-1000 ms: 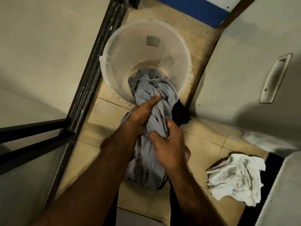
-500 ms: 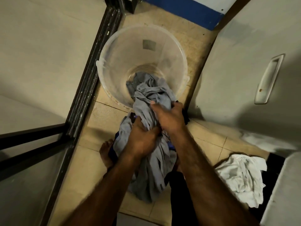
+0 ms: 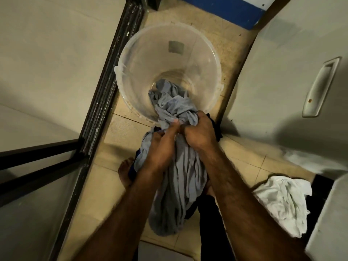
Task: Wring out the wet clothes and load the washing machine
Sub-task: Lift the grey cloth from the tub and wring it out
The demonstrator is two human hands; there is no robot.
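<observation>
A black frame (image 3: 98, 102) runs down the left. Beside it a clear bucket (image 3: 130, 61) stands on the tiled floor. A bare foot (image 3: 125, 172) shows below the bucket.

The left hand (image 3: 160, 146) has its fingers curled tight round the grey cloth (image 3: 180, 185), knuckles touching the right hand (image 3: 199, 132). The right hand is a fist clamped on the twisted cloth at the bucket's near rim.

The cloth's top end lies in the bucket bottom and the rest hangs down under the hands. A white cloth (image 3: 282, 202) lies crumpled on the floor at the right, below a handle (image 3: 320, 87).
</observation>
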